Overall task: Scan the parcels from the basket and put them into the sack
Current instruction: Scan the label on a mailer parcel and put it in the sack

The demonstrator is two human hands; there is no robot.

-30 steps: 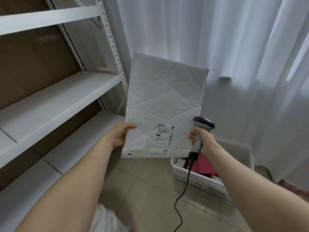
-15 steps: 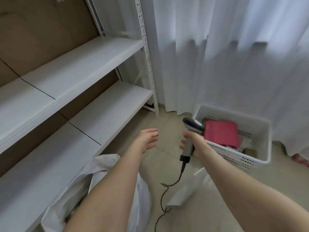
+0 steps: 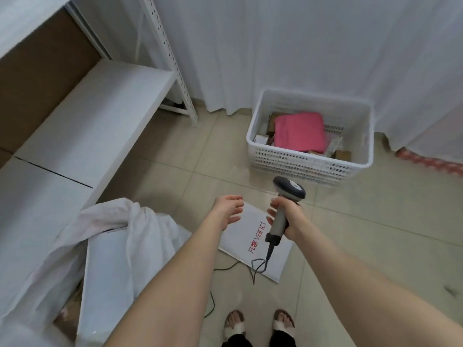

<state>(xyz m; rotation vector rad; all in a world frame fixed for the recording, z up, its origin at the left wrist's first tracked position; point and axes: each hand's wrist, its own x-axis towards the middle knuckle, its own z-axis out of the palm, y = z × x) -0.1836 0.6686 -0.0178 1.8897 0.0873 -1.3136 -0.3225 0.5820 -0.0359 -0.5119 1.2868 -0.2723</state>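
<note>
My right hand [image 3: 288,219] grips the grey barcode scanner [image 3: 285,204] by its handle, head up, its cable trailing to the floor. My left hand [image 3: 228,209] hovers beside it, fingers relaxed, holding nothing. A white padded parcel [image 3: 253,244] with red lettering lies flat on the floor tiles under both hands. At lower left the white sack [image 3: 75,246] gapes open, with a large white parcel [image 3: 120,279] lying in its mouth. The white plastic basket [image 3: 310,161] stands further off on the floor, holding a pink parcel [image 3: 299,131] and several small boxes.
White metal shelving [image 3: 82,126] runs along the left side, its upright post [image 3: 175,71] near the curtain. White curtains [image 3: 300,46] hang behind the basket. My sandalled feet [image 3: 258,324] stand at the bottom edge. The scanner cable [image 3: 225,276] loops over the tiles.
The white padded parcel left my left hand, which now holds nothing; a white parcel lies on the floor. The view tilted down to floor, sack and feet. The scanner stays gripped.
</note>
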